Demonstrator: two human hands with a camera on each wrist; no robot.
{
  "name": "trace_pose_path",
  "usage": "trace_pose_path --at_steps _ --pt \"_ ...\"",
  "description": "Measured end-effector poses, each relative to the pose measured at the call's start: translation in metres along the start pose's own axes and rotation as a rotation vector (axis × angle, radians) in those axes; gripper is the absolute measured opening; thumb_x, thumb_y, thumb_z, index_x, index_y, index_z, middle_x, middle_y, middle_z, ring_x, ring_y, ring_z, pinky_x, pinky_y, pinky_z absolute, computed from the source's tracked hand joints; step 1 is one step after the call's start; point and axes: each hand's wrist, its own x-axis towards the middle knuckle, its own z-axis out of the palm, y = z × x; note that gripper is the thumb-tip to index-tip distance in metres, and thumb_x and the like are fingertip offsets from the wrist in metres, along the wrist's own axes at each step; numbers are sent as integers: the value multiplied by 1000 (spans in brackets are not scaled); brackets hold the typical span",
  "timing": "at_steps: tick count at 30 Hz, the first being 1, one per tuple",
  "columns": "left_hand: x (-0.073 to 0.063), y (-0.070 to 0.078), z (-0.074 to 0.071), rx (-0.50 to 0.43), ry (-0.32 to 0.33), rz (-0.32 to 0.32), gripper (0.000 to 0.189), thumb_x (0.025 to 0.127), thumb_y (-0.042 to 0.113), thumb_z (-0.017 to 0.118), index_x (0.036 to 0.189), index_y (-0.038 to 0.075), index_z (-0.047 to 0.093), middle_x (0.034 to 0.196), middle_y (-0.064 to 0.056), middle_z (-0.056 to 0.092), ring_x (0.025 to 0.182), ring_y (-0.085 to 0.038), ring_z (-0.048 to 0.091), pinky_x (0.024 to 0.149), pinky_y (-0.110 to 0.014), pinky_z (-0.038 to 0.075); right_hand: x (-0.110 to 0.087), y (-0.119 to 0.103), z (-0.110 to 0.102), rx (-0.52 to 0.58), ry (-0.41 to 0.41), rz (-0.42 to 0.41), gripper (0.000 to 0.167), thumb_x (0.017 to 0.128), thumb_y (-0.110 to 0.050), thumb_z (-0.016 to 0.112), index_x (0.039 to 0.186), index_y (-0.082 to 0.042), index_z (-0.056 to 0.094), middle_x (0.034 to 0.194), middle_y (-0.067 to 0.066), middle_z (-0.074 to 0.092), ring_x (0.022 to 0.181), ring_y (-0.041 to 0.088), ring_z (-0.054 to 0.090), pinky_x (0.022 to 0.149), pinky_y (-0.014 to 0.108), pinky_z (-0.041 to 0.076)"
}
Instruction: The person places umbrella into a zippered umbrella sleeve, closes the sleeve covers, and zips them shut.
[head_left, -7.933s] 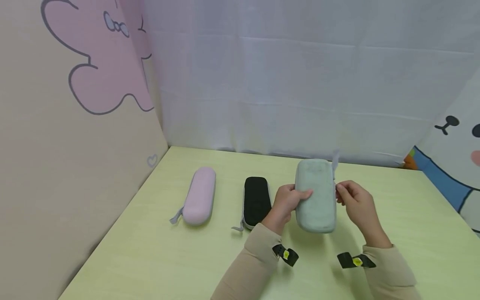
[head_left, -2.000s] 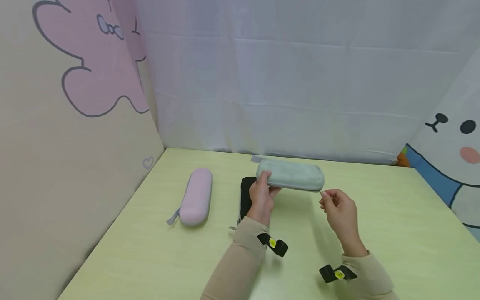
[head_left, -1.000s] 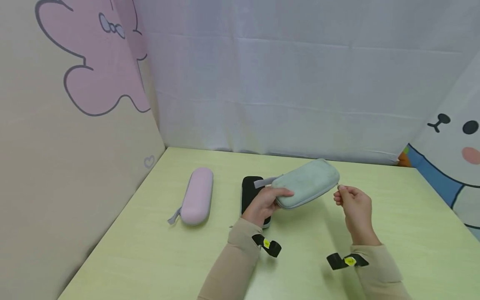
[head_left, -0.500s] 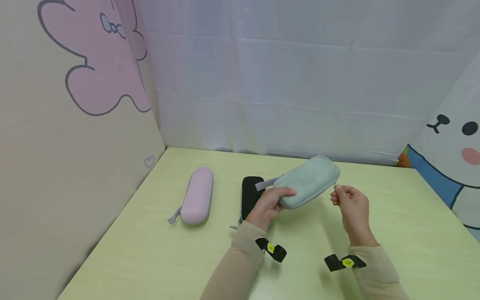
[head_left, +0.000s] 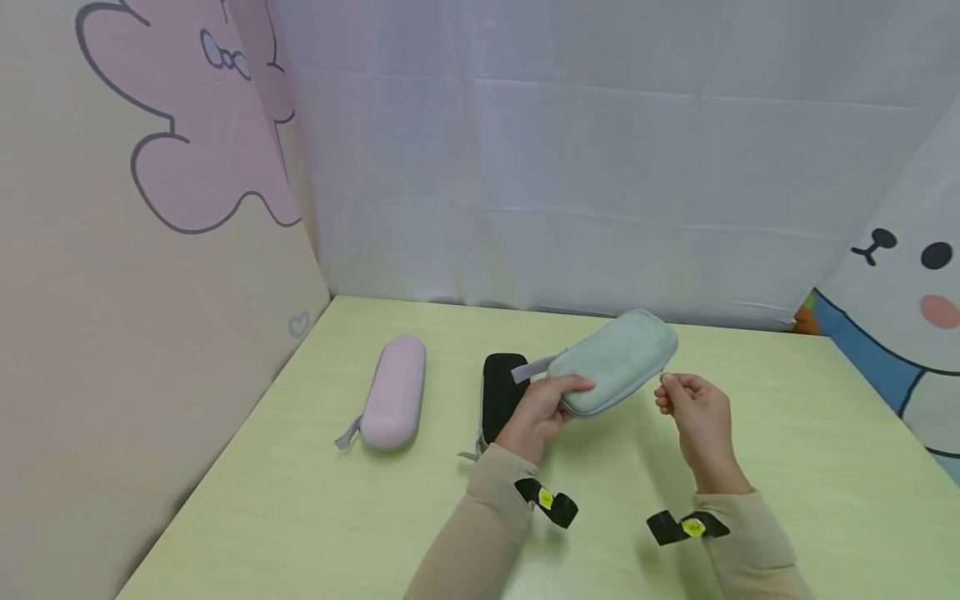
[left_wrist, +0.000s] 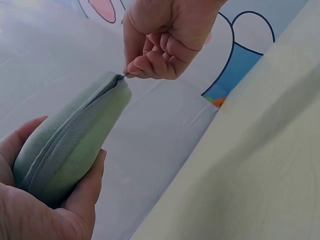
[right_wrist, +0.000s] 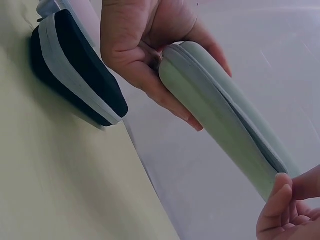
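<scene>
A pale green zip case (head_left: 618,358) is held above the table, tilted with its right end higher. My left hand (head_left: 536,412) grips its lower left end, thumb on the top face and fingers underneath. A grey strap (head_left: 532,367) sticks out at that end. At the far end, my right hand (head_left: 703,421) pinches the small zip pull (left_wrist: 126,75) between thumb and forefinger, its other fingers curled. In the right wrist view, the zip seam (right_wrist: 227,100) gapes in a narrow dark slit along the half nearer that hand. The contents are hidden.
A black zip case (head_left: 502,387) with a grey band lies behind my left hand, partly covered by it. Farther left on the yellow-green table (head_left: 300,517) lies a pink case (head_left: 397,392) with a grey strap. A white curtain (head_left: 585,167) hangs at the back.
The green case has gone from upright, through nearly level, to a slant rising to the right. My right hand has moved slightly left and down over the last second, still pinching the pull.
</scene>
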Motion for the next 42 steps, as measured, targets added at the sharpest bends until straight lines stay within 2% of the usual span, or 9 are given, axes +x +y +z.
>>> trace_pose_path --at_steps 5,16,21,30,37,42 --pt "0 0 2 -18 10 -7 38 76 -6 66 113 -4 58 98 -11 61 80 -17 61 67 -25 50 -2 0 1 -24 -34 -15 13 93 -4 54 91 9 52 63 -4 58 56 4 54 53 17 46" --pt "-1 -1 6 -77 54 9 38 74 -7 67 111 -2 58 98 -11 61 81 -18 61 68 -26 50 -12 7 10 -147 -108 -79 17 94 -6 54 91 10 53 66 -3 58 58 4 54 55 18 46" --pt "-2 0 8 -80 68 16 36 73 -6 68 108 -2 59 95 -11 61 80 -18 61 68 -26 50 -11 6 12 -140 -101 -77 15 94 -6 54 90 8 54 68 0 59 58 5 54 55 19 47" --pt "-1 0 10 -115 92 11 39 73 -7 68 110 -3 57 97 -12 61 81 -19 61 70 -28 50 -14 6 15 -132 -130 -75 17 94 -5 54 91 11 53 65 -3 58 57 5 53 55 20 47" --pt "1 -2 12 -159 135 11 38 72 -7 69 107 -3 57 96 -12 61 80 -19 61 70 -28 50 -17 8 19 -173 -156 -82 16 94 -3 53 91 12 53 65 -1 56 57 5 52 54 19 46" --pt "1 -3 14 -168 168 22 36 71 -7 70 104 -4 57 94 -12 60 78 -19 60 69 -29 50 -20 9 21 -248 -176 -83 18 94 -5 52 93 13 53 67 1 57 58 6 52 55 19 46"
